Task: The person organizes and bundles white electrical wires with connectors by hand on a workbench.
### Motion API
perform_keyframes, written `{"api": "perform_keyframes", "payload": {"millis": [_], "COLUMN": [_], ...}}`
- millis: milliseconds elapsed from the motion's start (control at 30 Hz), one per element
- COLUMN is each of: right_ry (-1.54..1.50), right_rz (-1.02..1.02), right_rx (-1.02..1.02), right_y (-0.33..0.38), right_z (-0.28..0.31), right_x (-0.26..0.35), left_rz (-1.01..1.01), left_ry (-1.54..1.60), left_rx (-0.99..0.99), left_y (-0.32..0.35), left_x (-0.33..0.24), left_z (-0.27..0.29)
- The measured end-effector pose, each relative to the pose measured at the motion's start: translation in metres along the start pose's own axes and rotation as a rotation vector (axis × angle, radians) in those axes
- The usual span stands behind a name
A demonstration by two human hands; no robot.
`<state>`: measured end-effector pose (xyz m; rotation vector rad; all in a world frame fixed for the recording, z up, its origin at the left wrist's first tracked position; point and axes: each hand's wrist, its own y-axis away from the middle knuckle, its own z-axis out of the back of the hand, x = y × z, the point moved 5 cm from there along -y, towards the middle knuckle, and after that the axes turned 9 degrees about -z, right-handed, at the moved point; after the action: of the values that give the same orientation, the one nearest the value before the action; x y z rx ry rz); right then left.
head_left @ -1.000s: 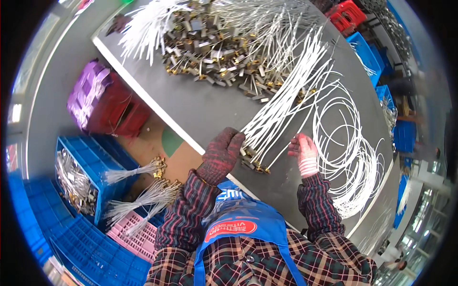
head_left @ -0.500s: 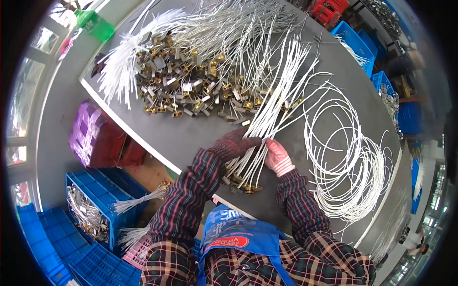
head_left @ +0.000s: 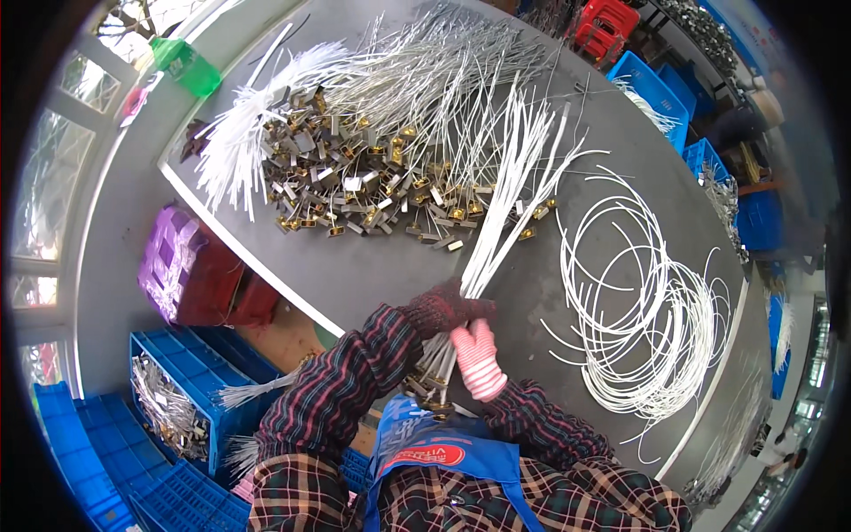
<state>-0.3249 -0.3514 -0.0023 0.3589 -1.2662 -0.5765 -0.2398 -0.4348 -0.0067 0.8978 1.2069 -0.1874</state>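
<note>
White wires (head_left: 490, 239) bunched tighter; hands (head_left: 438, 310) closer to apron (head_left: 448, 448).

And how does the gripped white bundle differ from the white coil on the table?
The white bundle runs fairly straight; the coil curves in loops. The left hand holds the white bundle; no hand touches the coil. Both consist of thin white strands.

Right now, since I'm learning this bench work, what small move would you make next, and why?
I'd probably use the right hand to draw the splayed strands in toward the rest of the white bundle: the left hand is wrapped around it, but its upper ends fan apart.
</note>
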Motion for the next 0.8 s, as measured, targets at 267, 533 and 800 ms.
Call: {"api": "perform_keyframes", "payload": {"millis": [267, 533, 800], "right_ry": [-0.171, -1.169, -1.293], "right_rz": [-0.029, -0.200, -0.343], "right_rx": [0.467, 0.437, 0.847], "right_y": [0.009, -0.079, -0.014], "right_z": [-0.009, -0.022, -0.051], "right_x": [-0.006, -0.028, -0.011], "left_rz": [-0.422, -0.016, 0.194], "left_ry": [-0.485, -0.021, 0.028], "left_rx": [0.199, 0.087, 0.186], "left_y": [0.027, 0.132, 0.264], "left_x": [0.016, 0.067, 0.155], "left_z": [0.033, 0.014, -0.007]}}
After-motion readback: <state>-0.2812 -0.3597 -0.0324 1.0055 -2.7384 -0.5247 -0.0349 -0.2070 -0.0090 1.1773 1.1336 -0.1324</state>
